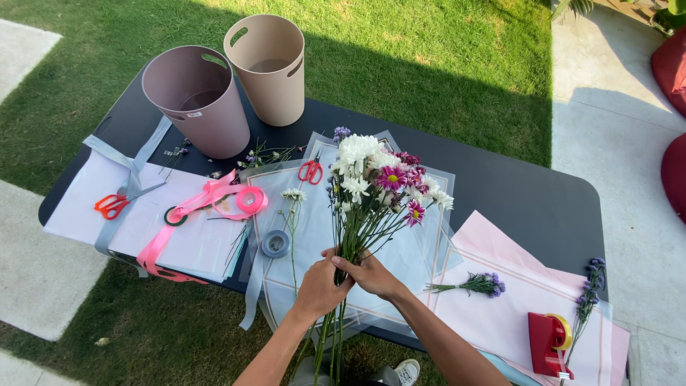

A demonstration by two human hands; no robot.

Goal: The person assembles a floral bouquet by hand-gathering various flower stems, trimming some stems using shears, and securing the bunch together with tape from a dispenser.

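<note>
Both the left hand [319, 288] and right hand [371, 274] clasp the bouquet [376, 182] stems; the stem ends run off-frame, fingertips hidden.

2 bins [236, 86] at table's [514, 193] far edge, pink ribbon [214, 200] & orange scissors [111, 205] left, red tape dispenser [549, 343] right.

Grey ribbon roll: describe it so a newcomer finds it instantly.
On the black table, look left of the bouquet that both hands grip, on the translucent wrapping sheet. The grey ribbon roll lies flat there, below the pink ribbon roll: small, dull grey, hollow-centred.
</note>
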